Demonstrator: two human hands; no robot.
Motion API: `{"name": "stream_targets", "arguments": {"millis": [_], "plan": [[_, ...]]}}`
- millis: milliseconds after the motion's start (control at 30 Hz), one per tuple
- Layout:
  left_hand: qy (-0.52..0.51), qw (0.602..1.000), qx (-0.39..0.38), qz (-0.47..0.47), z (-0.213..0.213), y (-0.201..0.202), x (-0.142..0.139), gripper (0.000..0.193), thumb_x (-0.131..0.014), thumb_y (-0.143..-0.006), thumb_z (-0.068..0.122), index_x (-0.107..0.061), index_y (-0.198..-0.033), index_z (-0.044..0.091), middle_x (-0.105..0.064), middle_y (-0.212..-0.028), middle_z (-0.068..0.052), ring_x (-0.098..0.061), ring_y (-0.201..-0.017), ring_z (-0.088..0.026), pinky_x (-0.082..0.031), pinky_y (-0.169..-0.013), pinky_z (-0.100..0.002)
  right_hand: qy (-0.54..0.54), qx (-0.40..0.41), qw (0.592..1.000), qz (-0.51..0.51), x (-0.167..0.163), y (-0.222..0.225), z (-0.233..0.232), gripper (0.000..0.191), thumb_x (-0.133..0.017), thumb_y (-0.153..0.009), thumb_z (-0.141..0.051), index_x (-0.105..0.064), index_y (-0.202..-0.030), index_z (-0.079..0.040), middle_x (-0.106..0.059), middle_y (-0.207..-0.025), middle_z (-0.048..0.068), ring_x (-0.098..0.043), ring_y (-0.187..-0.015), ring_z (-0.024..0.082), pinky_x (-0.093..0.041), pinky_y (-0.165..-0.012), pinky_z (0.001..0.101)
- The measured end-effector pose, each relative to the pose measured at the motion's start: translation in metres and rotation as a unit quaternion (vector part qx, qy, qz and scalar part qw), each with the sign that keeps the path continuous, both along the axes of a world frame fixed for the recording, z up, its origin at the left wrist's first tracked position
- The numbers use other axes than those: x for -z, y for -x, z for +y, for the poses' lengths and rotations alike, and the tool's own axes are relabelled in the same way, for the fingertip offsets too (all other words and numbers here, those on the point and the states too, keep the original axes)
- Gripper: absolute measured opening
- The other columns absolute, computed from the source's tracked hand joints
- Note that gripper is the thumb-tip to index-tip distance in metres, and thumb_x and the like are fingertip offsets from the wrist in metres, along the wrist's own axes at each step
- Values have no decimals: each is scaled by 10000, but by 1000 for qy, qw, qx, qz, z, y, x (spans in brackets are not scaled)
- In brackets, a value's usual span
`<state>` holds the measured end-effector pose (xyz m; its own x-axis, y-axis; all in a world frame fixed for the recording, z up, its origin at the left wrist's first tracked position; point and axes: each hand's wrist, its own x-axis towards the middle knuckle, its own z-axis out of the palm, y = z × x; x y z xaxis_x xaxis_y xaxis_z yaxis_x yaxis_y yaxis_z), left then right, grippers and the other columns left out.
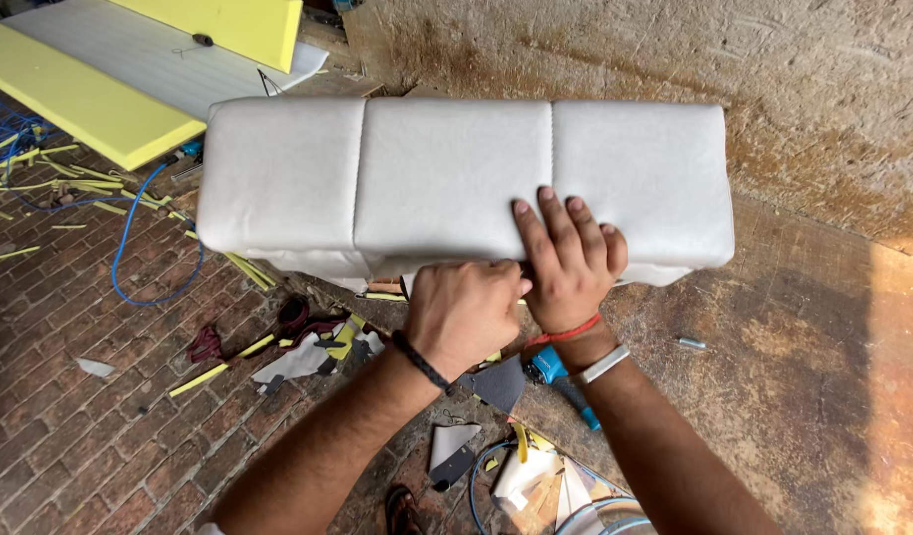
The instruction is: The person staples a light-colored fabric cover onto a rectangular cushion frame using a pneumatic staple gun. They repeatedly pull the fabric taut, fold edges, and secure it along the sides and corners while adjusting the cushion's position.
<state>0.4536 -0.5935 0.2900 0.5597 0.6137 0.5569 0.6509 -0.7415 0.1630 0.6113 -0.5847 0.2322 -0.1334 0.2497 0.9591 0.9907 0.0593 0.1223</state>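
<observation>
**Both hands at the cushion's near edge**

Brick floor littered with foam scraps. The left hand (463, 309) is fisted on the near edge; the right hand (567, 263) presses flat beside it. The white cushion (456, 178) runs left-right, directly ahead.

Bench: we see a worn wooden worktop (803, 327) under our hands.
On it: white cushion (456, 178); small metal piece (691, 343) right of our hands.

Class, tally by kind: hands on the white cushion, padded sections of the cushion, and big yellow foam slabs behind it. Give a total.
Hands: 2, left hand and right hand
Sections of the cushion: 3
Foam slabs: 2
Total: 7
</observation>
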Motion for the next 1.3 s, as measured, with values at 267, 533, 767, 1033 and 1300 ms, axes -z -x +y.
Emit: {"name": "stream_targets", "arguments": {"millis": [267,533,767,1033,1300], "plan": [[162,984,54,52,-100,38,49,227,-696,-938,243,-741,-805,64,-695,-595,-98,-655,-445,-248,-520,-457,-418,43,-89,995,16,81,30,-145,294,-601,-1046,-317,-731,-1300,-249,-661,-1386,13,-476,-1373,187,-228,-1154,390],[266,960,58,69,-197,67,154,223,-748,-855,270,-768,-775,63,-688,-629,-150,-664,-581,-340,-516,-590,-527,306,-333,891,34,77,0,-250,325,-763,-739,-138,-803,-1061,-158,-696,-1177,26,-663,-1052,208,-520,-802,327],[388,913,65,107,-244,74,257,243,-720,-859,286,-772,-928,60,-717,-871,-185,-654,-864,-412,-472,-778,-605,546,-189,764,286,53,-56,-175,272,-744,-879,-209,-763,-1151,-225,-791,-1114,-11,-788,-820,156,-603,-701,314],[379,922,55,60,-255,76,304,252,-724,-867,278,-748,-874,27,-706,-841,-185,-659,-813,-415,-488,-741,-577,652,-91,686,310,125,-34,-38,249,-753,-888,-269,-802,-1124,-205,-800,-1085,34,-735,-954,172,-573,-900,298],[363,924,65,105,-167,92,323,268,-705,-893,304,-770,-897,44,-728,-843,-167,-699,-786,-362,-545,-758,-504,624,-82,773,81,155,-19,-13,655,-790,-828,-542,-676,-1366,-185,-660,-1407,36,-532,-1366,303,-424,-1194,364]]}}
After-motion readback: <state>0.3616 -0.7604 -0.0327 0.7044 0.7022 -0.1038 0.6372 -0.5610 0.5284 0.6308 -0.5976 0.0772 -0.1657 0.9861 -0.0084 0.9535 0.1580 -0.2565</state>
